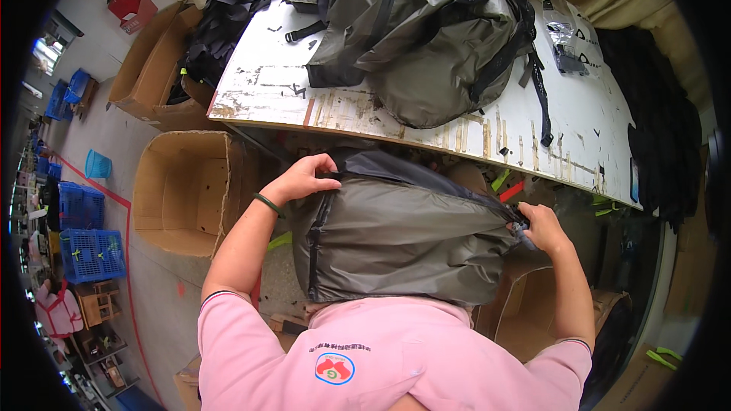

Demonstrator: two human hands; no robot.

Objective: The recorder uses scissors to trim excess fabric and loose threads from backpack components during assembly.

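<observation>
Centre frame: olive-grey bag [396, 236] hanging just below the worktable edge [259, 110]. Left hand [301, 177] is pinching its upper-left corner; right hand [542, 227] is closing fingers on its right corner. Open cardboard box [186, 190] left.

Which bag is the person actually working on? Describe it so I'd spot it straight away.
Start at the long white worktable, piled with grey-green bags. Just below its near edge, one grey-green bag is stretched between the left hand and right hand. It alone is off the table, against the pink shirt.

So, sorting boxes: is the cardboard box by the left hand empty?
Empty: the open box shows only bare cardboard inside.
</observation>
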